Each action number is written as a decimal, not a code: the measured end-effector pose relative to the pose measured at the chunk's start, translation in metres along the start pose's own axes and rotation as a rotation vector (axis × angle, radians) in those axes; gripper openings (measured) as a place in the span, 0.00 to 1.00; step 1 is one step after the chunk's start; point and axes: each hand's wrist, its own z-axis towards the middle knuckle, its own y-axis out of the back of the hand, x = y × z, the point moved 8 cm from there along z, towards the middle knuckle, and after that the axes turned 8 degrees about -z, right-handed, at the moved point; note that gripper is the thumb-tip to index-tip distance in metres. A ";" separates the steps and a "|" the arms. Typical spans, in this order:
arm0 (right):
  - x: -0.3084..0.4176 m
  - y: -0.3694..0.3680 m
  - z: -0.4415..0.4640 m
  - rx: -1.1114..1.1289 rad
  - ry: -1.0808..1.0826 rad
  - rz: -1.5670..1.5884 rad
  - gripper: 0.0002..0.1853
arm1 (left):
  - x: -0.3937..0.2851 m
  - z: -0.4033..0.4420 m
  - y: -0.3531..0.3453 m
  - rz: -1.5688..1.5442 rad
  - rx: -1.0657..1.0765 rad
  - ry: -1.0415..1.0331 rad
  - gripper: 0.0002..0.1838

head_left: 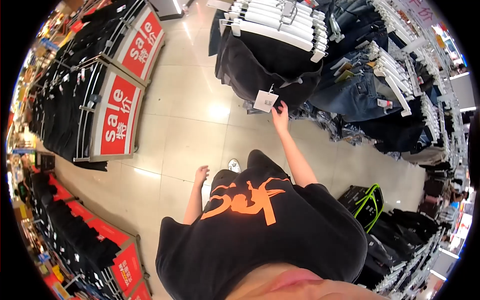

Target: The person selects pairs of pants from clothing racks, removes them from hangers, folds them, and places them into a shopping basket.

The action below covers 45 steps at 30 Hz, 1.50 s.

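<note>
Dark trousers (pixel 240 57) hang folded over white hangers (pixel 280 34) at the top middle of the head view. A white price tag (pixel 265 101) dangles from the front pair. My right hand (pixel 281 118) reaches up to the tag's lower right edge, thumb and a finger apart. The thumb appears to touch the tag; I cannot tell whether it presses on it. Down by my side, my left hand (pixel 201 175) hangs above the floor with loosely bent fingers and nothing visible in it.
Racks with red sale signs (pixel 121 114) and dark clothes line the left. Blue jeans (pixel 352 92) on hangers fill the right. At the lower right, a black basket (pixel 356 198) with green handles (pixel 369 206) stands near more dark garments. Pale tiles (pixel 187 100) form the aisle floor.
</note>
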 end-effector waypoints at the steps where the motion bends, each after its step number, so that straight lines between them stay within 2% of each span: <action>1: 0.000 -0.001 0.006 -0.018 -0.004 -0.049 0.30 | -0.027 0.002 -0.007 0.028 0.016 -0.017 0.19; 4: 0.002 -0.007 0.017 0.015 -0.102 -0.027 0.29 | -0.112 0.009 -0.043 0.009 0.117 -0.130 0.20; 6: 0.022 -0.007 0.016 0.168 -0.276 0.188 0.29 | -0.164 0.013 -0.076 0.013 0.200 -0.185 0.21; 7: 0.016 -0.013 0.020 0.220 -0.282 0.199 0.28 | -0.185 0.013 -0.092 0.003 0.230 -0.210 0.21; 10: 0.025 -0.024 0.021 0.339 -0.266 0.229 0.16 | -0.253 -0.002 -0.137 -0.045 0.309 -0.300 0.20; 12: 0.019 -0.032 0.020 0.385 -0.271 0.252 0.13 | -0.282 -0.007 -0.163 -0.120 0.376 -0.362 0.20; 14: 0.025 -0.037 0.016 0.412 -0.253 0.291 0.10 | -0.311 -0.017 -0.185 -0.034 0.342 -0.570 0.20; 18: 0.056 -0.044 -0.021 0.773 -0.266 0.444 0.09 | -0.337 -0.024 -0.213 0.077 0.337 -0.832 0.20; 19: 0.068 -0.037 -0.025 0.787 -0.321 0.475 0.10 | -0.345 -0.036 -0.219 0.114 0.392 -0.693 0.19; 23: 0.096 -0.003 -0.015 0.737 -0.294 0.533 0.12 | -0.345 -0.045 -0.234 -0.124 0.484 -0.565 0.16; 25: 0.095 0.024 0.006 0.394 -0.159 0.435 0.15 | -0.346 -0.046 -0.237 -0.269 0.455 -0.518 0.14; 26: 0.100 0.041 0.016 0.221 -0.090 0.383 0.17 | -0.348 -0.044 -0.238 -0.225 0.437 -0.522 0.14; 27: 0.095 0.054 0.022 0.130 -0.148 0.340 0.21 | -0.350 -0.042 -0.240 -0.181 0.420 -0.526 0.14; 30: 0.113 0.080 0.043 -0.077 -0.088 0.327 0.25 | -0.370 -0.046 -0.247 -0.125 0.426 -0.643 0.15; 36: 0.114 0.063 0.074 0.037 -0.063 0.216 0.32 | -0.399 -0.067 -0.267 -0.092 0.629 -0.724 0.19; 39: 0.111 0.052 0.076 0.094 -0.069 0.387 0.34 | -0.402 -0.079 -0.278 -0.102 0.695 -0.709 0.18; 41: 0.109 0.045 0.076 0.185 -0.092 0.509 0.35 | -0.399 -0.069 -0.277 0.008 0.606 -0.761 0.19; 44: 0.120 0.049 0.071 0.187 -0.089 0.501 0.35 | -0.402 -0.060 -0.272 0.148 0.477 -0.782 0.20; 45: 0.122 0.049 0.069 0.200 -0.141 0.578 0.29 | -0.403 -0.058 -0.270 0.205 0.454 -0.768 0.20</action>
